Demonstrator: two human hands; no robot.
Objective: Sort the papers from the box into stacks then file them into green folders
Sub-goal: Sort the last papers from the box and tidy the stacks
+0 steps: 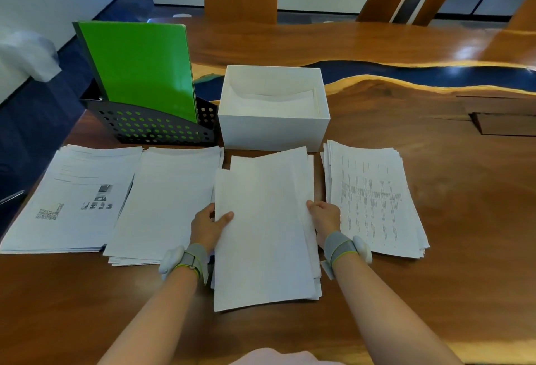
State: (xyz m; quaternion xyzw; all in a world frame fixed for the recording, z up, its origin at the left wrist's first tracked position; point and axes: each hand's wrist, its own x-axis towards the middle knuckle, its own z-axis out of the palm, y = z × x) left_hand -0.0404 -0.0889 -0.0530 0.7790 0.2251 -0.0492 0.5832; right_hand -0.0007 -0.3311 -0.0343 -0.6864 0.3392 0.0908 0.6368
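Several paper stacks lie in a row on the wooden table. My left hand (208, 226) grips the left edge of the middle stack (265, 231), thumb on top of its upper sheets. My right hand (324, 218) holds the same stack's right edge. To the left lie a plain stack (166, 205) and a stack with pictures and a QR code (75, 199). A stack of printed columns (374, 202) lies to the right. The white box (274, 129) behind still holds some paper. Green folders (139, 68) stand in a black perforated file holder (150, 126).
The table (435, 292) has a dark blue river-like inlay (435, 76) across its far part and a recessed hatch (504, 122) at the right. A chair back with a slot (409, 2) stands beyond the far edge. The table's left edge runs beside the leftmost stack.
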